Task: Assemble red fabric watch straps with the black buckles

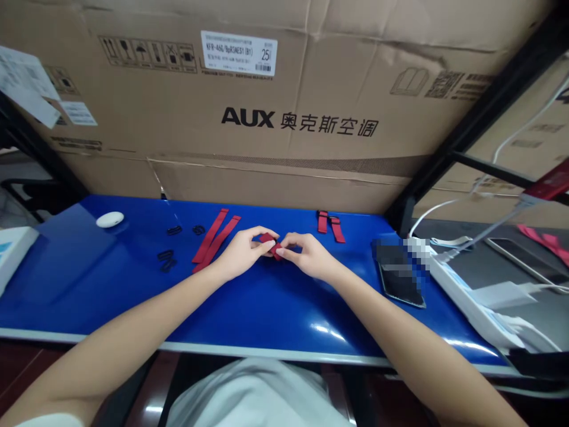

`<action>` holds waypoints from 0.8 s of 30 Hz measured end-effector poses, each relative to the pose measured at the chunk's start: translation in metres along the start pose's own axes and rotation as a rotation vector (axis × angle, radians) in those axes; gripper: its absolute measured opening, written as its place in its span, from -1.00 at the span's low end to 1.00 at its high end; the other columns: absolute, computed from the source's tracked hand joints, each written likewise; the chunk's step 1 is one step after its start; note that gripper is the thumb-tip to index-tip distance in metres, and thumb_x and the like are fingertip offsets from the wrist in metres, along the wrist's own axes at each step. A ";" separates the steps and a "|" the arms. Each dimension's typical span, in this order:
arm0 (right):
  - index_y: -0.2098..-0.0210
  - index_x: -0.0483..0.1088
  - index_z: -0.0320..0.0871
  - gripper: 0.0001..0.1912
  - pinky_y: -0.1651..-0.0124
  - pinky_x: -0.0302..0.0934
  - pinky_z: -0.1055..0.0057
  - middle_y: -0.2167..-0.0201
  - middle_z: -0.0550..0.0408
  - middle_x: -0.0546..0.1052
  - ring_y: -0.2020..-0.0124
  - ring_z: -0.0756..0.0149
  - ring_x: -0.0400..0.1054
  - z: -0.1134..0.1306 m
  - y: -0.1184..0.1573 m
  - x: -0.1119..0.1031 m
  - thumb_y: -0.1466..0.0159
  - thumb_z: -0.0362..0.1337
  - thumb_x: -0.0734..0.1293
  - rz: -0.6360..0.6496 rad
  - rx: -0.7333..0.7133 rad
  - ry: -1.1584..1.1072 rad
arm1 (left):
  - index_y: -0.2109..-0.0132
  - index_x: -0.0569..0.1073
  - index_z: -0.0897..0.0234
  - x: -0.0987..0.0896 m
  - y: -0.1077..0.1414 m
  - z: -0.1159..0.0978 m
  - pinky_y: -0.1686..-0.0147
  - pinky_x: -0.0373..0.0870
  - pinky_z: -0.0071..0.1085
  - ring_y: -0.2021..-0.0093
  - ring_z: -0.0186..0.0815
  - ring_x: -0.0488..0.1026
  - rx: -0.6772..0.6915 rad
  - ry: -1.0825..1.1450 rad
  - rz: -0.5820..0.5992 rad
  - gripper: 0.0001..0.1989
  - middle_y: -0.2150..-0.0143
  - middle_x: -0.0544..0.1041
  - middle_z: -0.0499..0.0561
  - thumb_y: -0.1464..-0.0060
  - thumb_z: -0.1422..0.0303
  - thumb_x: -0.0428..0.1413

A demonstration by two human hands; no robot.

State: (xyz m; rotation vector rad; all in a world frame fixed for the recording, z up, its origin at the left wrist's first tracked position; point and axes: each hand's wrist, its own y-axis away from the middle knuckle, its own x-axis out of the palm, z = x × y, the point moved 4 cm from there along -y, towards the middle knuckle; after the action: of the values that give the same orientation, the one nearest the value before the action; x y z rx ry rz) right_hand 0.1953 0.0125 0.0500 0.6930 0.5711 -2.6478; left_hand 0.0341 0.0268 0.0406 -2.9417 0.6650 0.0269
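Being pinched by the left hand (242, 253) and right hand (312, 256), the red strap (267, 237) is held above the blue table (288, 314), between loose straps (210, 236) and buckled straps (338, 231); fingertip adjustment seems underway, steady pinching needed next.

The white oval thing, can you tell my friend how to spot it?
Find the big cardboard box behind the blue table. Near the table's far left corner lies the white oval thing, rounded, unlike the black buckles on its right.

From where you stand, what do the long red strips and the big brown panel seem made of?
Long red strips: probably fabric webbing, matte, with straight-cut ends. Big brown printed panel: cardboard by its look, dull, creased and scuffed.
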 end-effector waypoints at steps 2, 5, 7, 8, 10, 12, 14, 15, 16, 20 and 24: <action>0.44 0.48 -0.14 -0.80 0.17 0.19 0.30 0.41 0.07 0.52 0.33 0.26 0.35 0.002 0.000 -0.001 -0.24 -0.19 0.34 0.005 -0.011 0.014 | 0.10 0.52 0.30 0.002 0.000 0.002 0.09 0.52 -0.17 0.22 -0.18 0.58 -0.006 0.028 0.007 -0.65 0.15 0.57 0.10 0.00 0.21 0.28; 0.45 0.49 -0.14 -0.81 0.14 0.18 0.27 0.41 0.07 0.50 0.31 0.26 0.34 0.005 0.001 -0.004 -0.25 -0.20 0.33 0.024 -0.048 0.039 | 0.10 0.52 0.30 0.004 0.001 0.004 0.07 0.51 -0.16 0.22 -0.18 0.58 -0.018 0.061 0.018 -0.65 0.15 0.57 0.10 0.00 0.22 0.28; 0.46 0.50 -0.13 -0.80 0.13 0.17 0.26 0.43 0.07 0.49 0.32 0.25 0.32 0.006 0.001 -0.005 -0.24 -0.20 0.34 0.047 -0.068 0.054 | 0.10 0.53 0.32 0.005 0.001 0.005 0.05 0.49 -0.15 0.22 -0.19 0.58 -0.028 0.063 0.033 -0.65 0.16 0.58 0.11 0.01 0.22 0.29; 0.47 0.50 -0.13 -0.80 0.13 0.16 0.26 0.44 0.07 0.49 0.32 0.26 0.32 0.006 0.001 -0.005 -0.23 -0.20 0.34 0.058 -0.068 0.055 | 0.11 0.54 0.32 0.006 0.002 0.005 0.04 0.49 -0.15 0.22 -0.19 0.58 -0.031 0.058 0.042 -0.65 0.15 0.58 0.12 0.02 0.22 0.30; 0.51 0.49 -0.15 -0.77 0.16 0.16 0.27 0.45 0.07 0.48 0.35 0.28 0.32 0.004 0.000 -0.004 -0.21 -0.18 0.36 0.061 -0.034 0.024 | 0.12 0.55 0.33 0.007 0.002 0.006 0.03 0.48 -0.16 0.20 -0.17 0.57 -0.033 0.042 0.056 -0.64 0.13 0.58 0.14 0.03 0.21 0.31; 0.54 0.47 -0.16 -0.76 0.20 0.16 0.30 0.48 0.09 0.48 0.39 0.30 0.32 -0.002 -0.001 -0.004 -0.17 -0.15 0.39 0.024 0.041 -0.061 | 0.12 0.55 0.34 0.008 0.002 0.006 0.03 0.48 -0.15 0.17 -0.15 0.57 -0.037 0.049 0.070 -0.64 0.11 0.58 0.15 0.02 0.21 0.30; 0.52 0.47 -0.17 -0.74 0.24 0.15 0.33 0.50 0.10 0.48 0.42 0.32 0.31 -0.008 -0.002 -0.004 -0.14 -0.11 0.41 -0.036 0.125 -0.194 | 0.08 0.53 0.34 0.008 0.002 0.005 0.01 0.48 -0.15 0.13 -0.13 0.56 -0.042 0.093 0.090 -0.62 0.09 0.57 0.16 0.02 0.22 0.30; 0.51 0.47 -0.18 -0.73 0.25 0.15 0.34 0.50 0.11 0.49 0.43 0.33 0.31 -0.010 -0.002 -0.004 -0.12 -0.08 0.42 -0.063 0.155 -0.270 | 0.05 0.51 0.34 0.007 0.002 0.004 0.00 0.48 -0.14 0.11 -0.13 0.56 -0.036 0.119 0.099 -0.60 0.06 0.56 0.16 0.02 0.24 0.31; 0.49 0.47 -0.18 -0.72 0.25 0.15 0.35 0.50 0.11 0.50 0.43 0.34 0.30 -0.012 -0.002 -0.004 -0.11 -0.07 0.43 -0.081 0.172 -0.344 | 0.02 0.50 0.34 0.007 0.002 0.002 -0.01 0.47 -0.14 0.09 -0.13 0.55 -0.023 0.139 0.103 -0.58 0.04 0.55 0.16 0.02 0.26 0.32; 0.43 0.49 -0.19 -0.71 0.18 0.15 0.35 0.44 0.09 0.53 0.37 0.33 0.34 -0.011 -0.001 -0.003 -0.06 -0.07 0.47 -0.068 0.170 -0.548 | 0.01 0.47 0.35 0.003 0.002 -0.003 0.02 0.49 -0.13 0.12 -0.15 0.57 0.060 0.123 0.105 -0.58 0.04 0.55 0.15 0.01 0.30 0.31; 0.45 0.47 -0.19 -0.74 0.18 0.16 0.34 0.46 0.11 0.53 0.39 0.34 0.35 -0.011 0.001 0.002 -0.05 -0.11 0.48 -0.055 0.205 -0.619 | 0.02 0.45 0.33 0.005 0.004 -0.002 0.11 0.54 -0.17 0.20 -0.16 0.60 0.079 0.039 0.092 -0.59 0.13 0.58 0.11 0.00 0.30 0.30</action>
State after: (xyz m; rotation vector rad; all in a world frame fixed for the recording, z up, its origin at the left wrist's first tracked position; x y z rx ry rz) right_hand 0.1977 0.0163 0.0399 -0.1148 0.1437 -2.7852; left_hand 0.0362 0.0205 0.0423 -2.8415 0.7874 -0.0464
